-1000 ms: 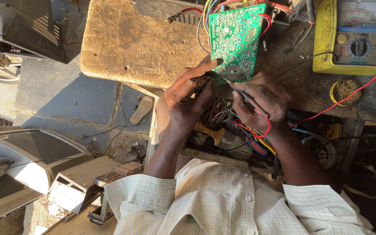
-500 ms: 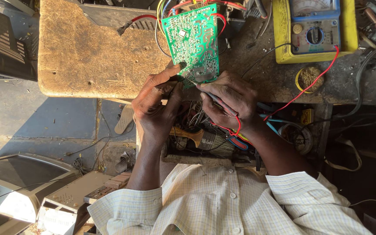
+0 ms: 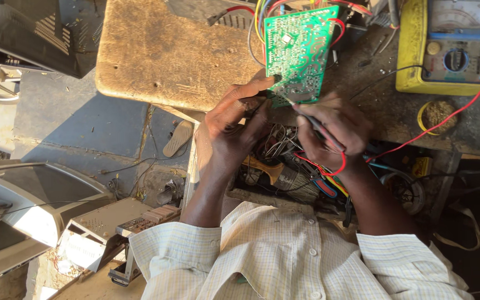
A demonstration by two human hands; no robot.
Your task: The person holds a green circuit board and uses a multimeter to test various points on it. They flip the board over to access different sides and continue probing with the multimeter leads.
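Observation:
A green circuit board (image 3: 298,50) with coloured wires at its top stands tilted over the worn wooden bench (image 3: 162,50). My left hand (image 3: 234,128) pinches its lower left corner with the thumb, and a thin dark tool shows between the fingers. My right hand (image 3: 334,130) grips a red test probe (image 3: 320,130) like a pen. Its tip touches the board's bottom edge. The red lead (image 3: 434,128) runs from it to the yellow multimeter (image 3: 451,44) at the top right.
A small round tin (image 3: 439,115) sits below the meter. Tangled wires and a wooden-handled tool (image 3: 262,169) lie under my hands. A sandal (image 3: 176,139) is on the floor. Dark appliance casings (image 3: 29,33) and an old screen (image 3: 23,205) stand at left.
The view swung sideways and back. Both hands keep the same hold, and the probe tip stays at the board's bottom edge.

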